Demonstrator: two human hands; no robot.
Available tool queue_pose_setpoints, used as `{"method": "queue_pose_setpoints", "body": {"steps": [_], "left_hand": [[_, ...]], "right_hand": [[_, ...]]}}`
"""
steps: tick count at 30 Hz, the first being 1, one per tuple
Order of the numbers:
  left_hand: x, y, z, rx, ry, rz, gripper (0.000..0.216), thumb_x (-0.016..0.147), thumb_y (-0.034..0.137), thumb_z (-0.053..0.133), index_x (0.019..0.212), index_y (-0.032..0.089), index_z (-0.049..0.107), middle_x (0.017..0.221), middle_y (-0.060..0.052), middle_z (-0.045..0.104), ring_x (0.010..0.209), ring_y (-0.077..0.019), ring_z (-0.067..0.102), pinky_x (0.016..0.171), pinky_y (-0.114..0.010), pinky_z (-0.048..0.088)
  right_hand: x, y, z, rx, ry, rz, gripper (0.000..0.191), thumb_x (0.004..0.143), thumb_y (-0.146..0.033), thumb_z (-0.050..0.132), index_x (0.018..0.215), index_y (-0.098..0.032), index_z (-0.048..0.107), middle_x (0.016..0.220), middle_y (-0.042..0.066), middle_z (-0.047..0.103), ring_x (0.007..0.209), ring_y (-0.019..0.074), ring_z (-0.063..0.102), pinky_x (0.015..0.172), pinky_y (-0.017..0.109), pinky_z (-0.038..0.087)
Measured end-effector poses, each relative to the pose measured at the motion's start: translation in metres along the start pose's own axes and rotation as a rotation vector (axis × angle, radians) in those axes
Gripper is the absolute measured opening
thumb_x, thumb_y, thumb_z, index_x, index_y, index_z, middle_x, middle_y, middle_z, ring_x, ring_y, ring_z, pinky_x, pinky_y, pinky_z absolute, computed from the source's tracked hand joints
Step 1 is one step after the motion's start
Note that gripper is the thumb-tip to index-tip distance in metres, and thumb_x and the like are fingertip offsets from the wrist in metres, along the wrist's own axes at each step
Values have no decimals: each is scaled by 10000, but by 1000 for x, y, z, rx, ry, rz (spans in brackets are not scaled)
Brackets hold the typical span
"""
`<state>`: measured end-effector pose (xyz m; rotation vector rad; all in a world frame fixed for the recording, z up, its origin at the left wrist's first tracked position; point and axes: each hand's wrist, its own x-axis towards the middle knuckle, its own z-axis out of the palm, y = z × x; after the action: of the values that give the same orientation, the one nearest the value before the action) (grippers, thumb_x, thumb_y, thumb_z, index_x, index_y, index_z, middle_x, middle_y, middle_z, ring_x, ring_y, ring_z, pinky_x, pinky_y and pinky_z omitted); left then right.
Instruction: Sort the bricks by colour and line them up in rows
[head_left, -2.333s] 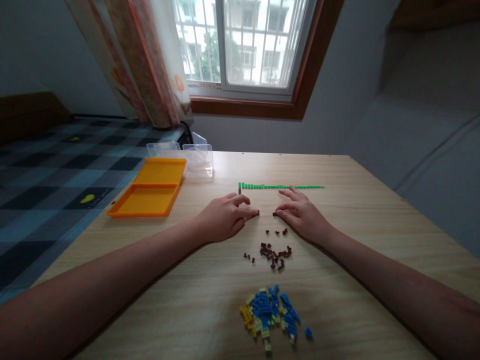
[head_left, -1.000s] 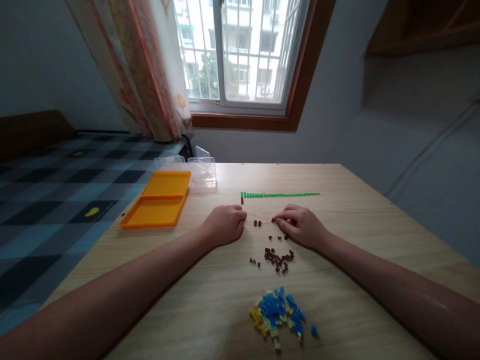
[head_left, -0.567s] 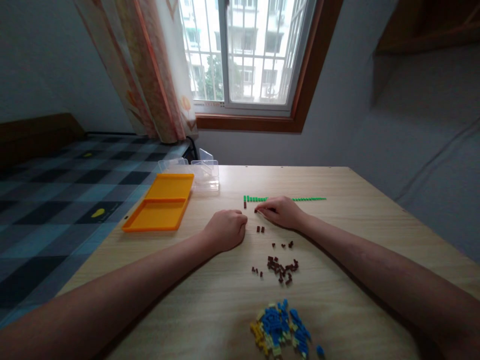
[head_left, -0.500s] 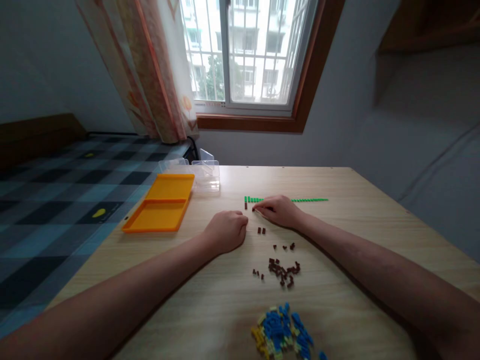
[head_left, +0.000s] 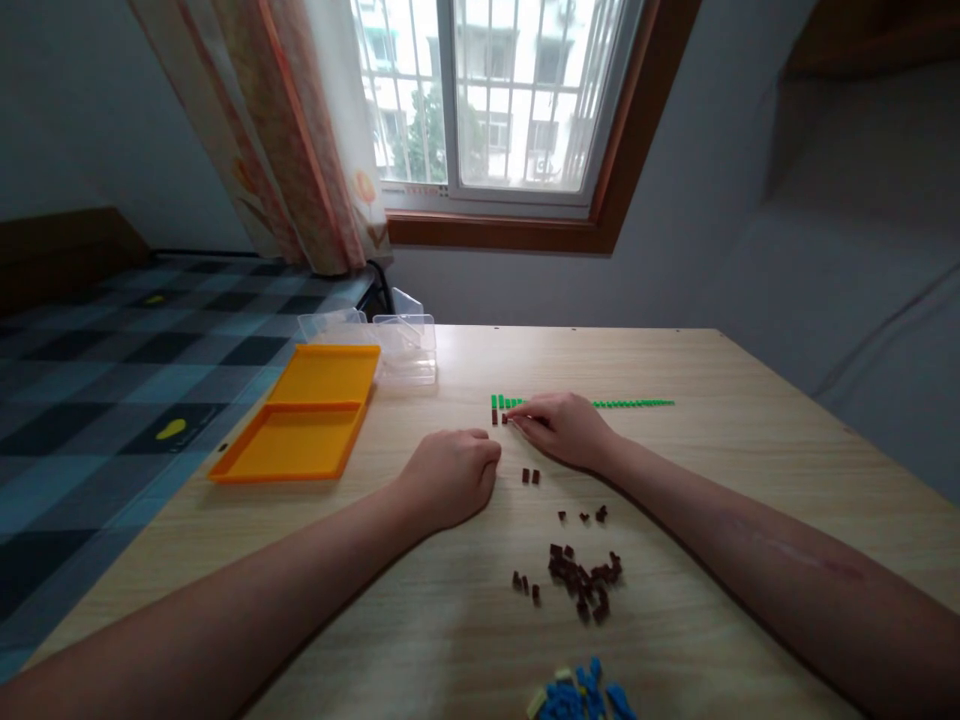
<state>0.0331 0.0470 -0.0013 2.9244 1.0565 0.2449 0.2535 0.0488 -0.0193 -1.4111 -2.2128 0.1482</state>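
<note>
My right hand (head_left: 564, 425) pinches a small brown brick (head_left: 505, 419) at its fingertips, down on the table just right of a standing-out longer brown brick (head_left: 494, 416). Behind these runs a row of green bricks (head_left: 634, 404), partly covered by that hand. My left hand (head_left: 454, 477) rests on the table with its fingers curled; whether anything is inside cannot be seen. Between my forearms lie a pair of brown bricks (head_left: 530, 476), a few tiny brown pieces (head_left: 584, 516) and a loose brown pile (head_left: 585, 578).
An orange two-part tray (head_left: 289, 440) sits at the left of the wooden table (head_left: 420, 620), with clear plastic boxes (head_left: 406, 350) behind it. Blue and yellow bricks (head_left: 574, 698) are heaped at the near edge. A checked bed (head_left: 97, 400) stands to the left; a window (head_left: 495, 110) is ahead.
The small brown brick in my right hand has come slightly left, closer to the longer brown brick. My left hand stays curled on the table. The view has tilted up a little.
</note>
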Motion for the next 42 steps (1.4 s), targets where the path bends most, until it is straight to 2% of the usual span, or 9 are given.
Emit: {"method": "queue_pose_setpoints", "body": {"steps": [13, 34, 42], "left_hand": [[1, 3, -2, 14, -14, -34, 273, 897, 234, 440, 732, 194, 653, 791, -47, 680, 684, -191, 629, 597, -301, 409], [1, 3, -2, -2, -17, -31, 261, 900, 229, 449, 731, 191, 645, 807, -50, 682, 696, -193, 633, 610, -300, 428], [1, 3, -3, 3, -18, -28, 262, 900, 231, 447, 737, 191, 648, 803, -51, 682, 696, -202, 633, 613, -308, 434]], "right_hand": [[0, 2, 3, -47, -5, -89, 257, 981, -346, 547, 1099, -298, 771, 957, 29, 768, 798, 174, 687, 671, 258, 433], [-2, 2, 3, -71, 11, -84, 277, 982, -371, 537, 1128, -321, 767, 922, 28, 770, 757, 166, 680, 639, 249, 427], [-3, 3, 5, -43, 24, -92, 268, 971, -329, 552, 1125, -297, 768, 886, 43, 758, 731, 161, 657, 640, 252, 420]]}}
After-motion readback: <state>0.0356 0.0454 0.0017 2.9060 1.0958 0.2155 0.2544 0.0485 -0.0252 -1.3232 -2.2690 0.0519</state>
